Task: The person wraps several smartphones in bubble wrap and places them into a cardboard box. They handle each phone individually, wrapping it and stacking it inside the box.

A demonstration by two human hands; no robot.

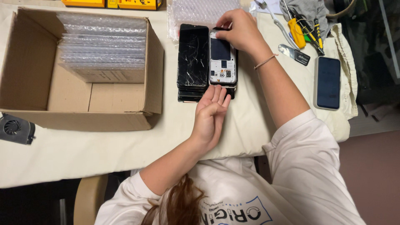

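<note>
Two stacks of phone parts sit side by side in the middle of the cloth-covered table [125, 146]: the stack of cracked black screens [193, 58] and, touching it at its 3 o'clock, the stack topped by an opened phone back [223, 58] with its white frame and dark innards showing. The right hand [239, 31] comes in from about 1 o'clock and rests on the far end of that opened phone back, fingers curled down over its top edge, more pressing or pinching the rim than lifting it as far as I can see. The left hand [210, 114] is at the stacks' 6 o'clock, open and flat with fingers together and stretched out, fingertips just touching the near ends of the stacks, holding nothing. Over at 9 o'clock there's a cardboard box [29, 71] with a row of bubble-wrapped pieces [104, 46] standing at its far end. At 3 o'clock of the stacks lies a dark smartphone [328, 82], well apart, and past it around 1 o'clock a bunch of yellow-handled tools [302, 31]. A small black fan [16, 128] sits at the far 8 o'clock edge.
</note>
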